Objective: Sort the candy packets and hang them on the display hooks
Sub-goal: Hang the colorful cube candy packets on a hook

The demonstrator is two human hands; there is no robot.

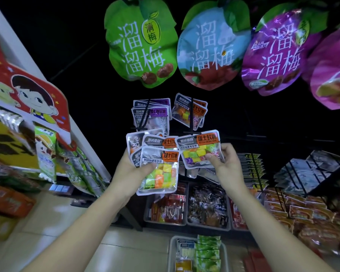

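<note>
Across the top of the frame hang four big plum bags: a green bag (141,42), a blue bag (212,48), a purple bag (275,52) and a pink bag (332,75) cut off at the right edge. At the left a red cartoon board (39,95) leans in over shelves of snacks. Low in the centre stand dark bins (185,222) full of wrapped sweets. Below them, at the bottom edge, a grey basket (172,252) holds green and yellow packs.

In the middle of the frame two batches of candy packets already hang side by side. The purple-label packets (151,116) are on the left hook (145,114) and the orange-label packets (190,112) are on the right hook (191,118).

Just beneath them, my left hand (130,169) grips a fanned stack of packets (157,169), thumb pressed across the front one, which shows coloured cubes through its clear window. My right hand (224,163) pinches a single packet (200,152) with an orange label by its lower right corner, thumb on the front. Its top edge sits right under the tip of the right hook. My hands are apart, each clamped on its own packets, and the single packet's left edge overlaps the stack.
</note>
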